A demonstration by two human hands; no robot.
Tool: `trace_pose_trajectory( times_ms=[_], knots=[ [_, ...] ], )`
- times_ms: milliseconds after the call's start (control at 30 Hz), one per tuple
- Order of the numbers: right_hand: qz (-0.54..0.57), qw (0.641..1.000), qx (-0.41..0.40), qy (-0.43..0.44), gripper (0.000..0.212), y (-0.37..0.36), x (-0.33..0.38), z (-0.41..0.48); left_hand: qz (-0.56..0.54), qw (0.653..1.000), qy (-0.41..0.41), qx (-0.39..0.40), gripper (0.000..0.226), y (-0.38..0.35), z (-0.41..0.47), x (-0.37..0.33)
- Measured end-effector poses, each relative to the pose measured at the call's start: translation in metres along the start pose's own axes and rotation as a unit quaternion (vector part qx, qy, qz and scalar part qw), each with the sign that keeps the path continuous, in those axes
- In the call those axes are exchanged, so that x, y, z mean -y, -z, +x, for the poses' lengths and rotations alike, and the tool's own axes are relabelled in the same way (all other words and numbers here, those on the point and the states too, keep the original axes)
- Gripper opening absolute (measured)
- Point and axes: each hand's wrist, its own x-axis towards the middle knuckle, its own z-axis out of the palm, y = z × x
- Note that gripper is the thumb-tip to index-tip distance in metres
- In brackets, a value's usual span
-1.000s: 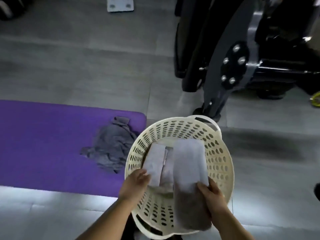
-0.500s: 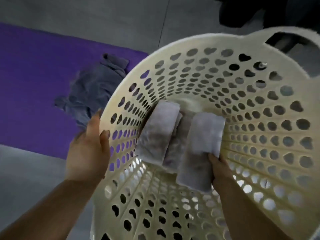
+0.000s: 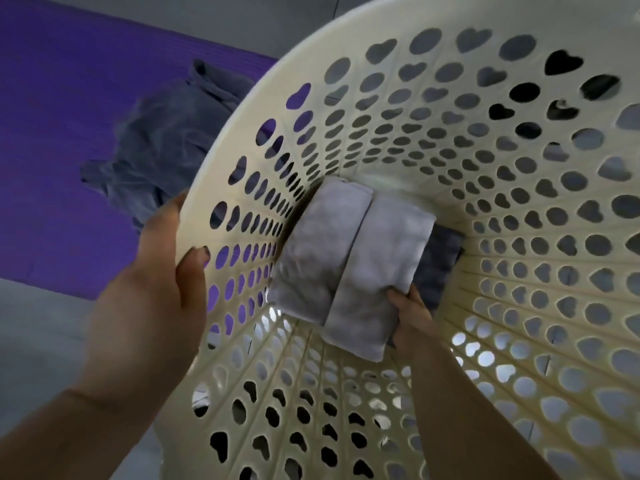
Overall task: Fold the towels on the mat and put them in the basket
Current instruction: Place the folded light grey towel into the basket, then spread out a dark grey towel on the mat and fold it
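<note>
Left hand (image 3: 149, 299) has the cream basket (image 3: 394, 185) by its rim, thumb hooked inside. Right hand (image 3: 412, 320) is way down in there pinching a folded towel (image 3: 377, 268), which sits right against another folded one (image 3: 318, 251) at the bottom. One crumpled grey towel (image 3: 162, 150) lies on the purple mat (image 3: 52, 133).

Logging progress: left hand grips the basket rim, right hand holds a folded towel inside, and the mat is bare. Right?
No: the head view shows a crumpled grey towel lying on the purple mat beside the basket. The rest stands.
</note>
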Motion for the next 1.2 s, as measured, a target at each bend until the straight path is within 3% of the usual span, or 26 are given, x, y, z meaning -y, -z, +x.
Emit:
trace_pose_trajectory(
  times_ms=[33, 100, 167, 267, 300, 333, 400, 467, 533, 633, 767, 867, 967, 1033, 1133, 1200],
  knots=[
    [-0.034, 0.999, 0.002, 0.002, 0.081, 0.000, -0.001, 0.005, -0.004, 1.000, 0.001, 0.002, 0.031, -0.001, 0.000, -0.001],
    [-0.154, 0.988, -0.020, -0.011, 0.060, -0.006, 0.002, 0.013, -0.011, 1.000, -0.003, -0.001, 0.031, -0.003, 0.000, -0.002],
    [-0.292, 0.952, -0.095, -0.015, 0.046, -0.007, 0.001, 0.026, -0.020, 1.000, -0.011, -0.003, 0.032, -0.003, -0.001, -0.001],
    [-0.378, 0.899, -0.196, 0.103, 0.060, -0.015, 0.000, 0.022, -0.013, 1.000, -0.006, 0.002, 0.033, -0.003, 0.000, 0.000],
    [-0.424, 0.851, -0.251, 0.181, 0.060, -0.016, 0.000, 0.014, -0.007, 1.000, -0.003, 0.004, 0.033, -0.002, 0.001, -0.001],
    [-0.480, 0.780, -0.285, 0.283, 0.059, -0.018, -0.002, 0.008, 0.000, 1.000, -0.003, 0.004, 0.033, -0.001, 0.001, -0.002],
    [-0.612, 0.632, -0.224, 0.420, 0.055, -0.018, -0.006, 0.008, 0.004, 1.000, 0.002, 0.006, 0.034, 0.001, 0.001, -0.005],
    [-0.731, 0.541, -0.103, 0.402, 0.051, -0.019, -0.004, 0.013, -0.004, 1.000, 0.015, 0.012, 0.036, 0.002, 0.002, -0.005],
    [-0.817, 0.499, -0.017, 0.288, 0.053, -0.022, 0.005, 0.015, -0.012, 0.999, 0.028, 0.020, 0.038, 0.000, 0.004, 0.000],
    [-0.836, 0.521, 0.028, 0.173, 0.057, -0.031, 0.025, 0.014, -0.002, 0.999, 0.021, 0.028, 0.045, -0.003, 0.004, 0.003],
    [-0.837, 0.531, 0.031, 0.129, 0.055, -0.053, 0.054, -0.012, 0.008, 0.998, 0.037, 0.047, 0.042, 0.003, 0.005, 0.001],
    [-0.824, 0.545, -0.002, 0.153, 0.052, -0.076, 0.069, -0.050, 0.001, 0.993, 0.073, 0.088, 0.046, 0.012, 0.009, -0.003],
    [-0.774, 0.588, -0.006, 0.233, 0.050, -0.112, 0.073, -0.091, -0.009, 0.983, 0.086, 0.161, 0.049, 0.020, 0.013, -0.004],
    [-0.703, 0.627, -0.025, 0.334, 0.047, -0.143, 0.073, -0.115, -0.066, 0.975, 0.086, 0.192, 0.049, 0.025, 0.017, -0.002],
    [-0.592, 0.582, -0.098, 0.548, 0.042, -0.194, 0.072, -0.131, -0.165, 0.945, 0.078, 0.273, 0.060, 0.036, 0.024, 0.015],
    [-0.571, 0.561, -0.093, 0.593, 0.043, -0.228, 0.077, -0.133, -0.191, 0.932, 0.109, 0.288, 0.070, 0.046, 0.029, 0.035]
  ],
)
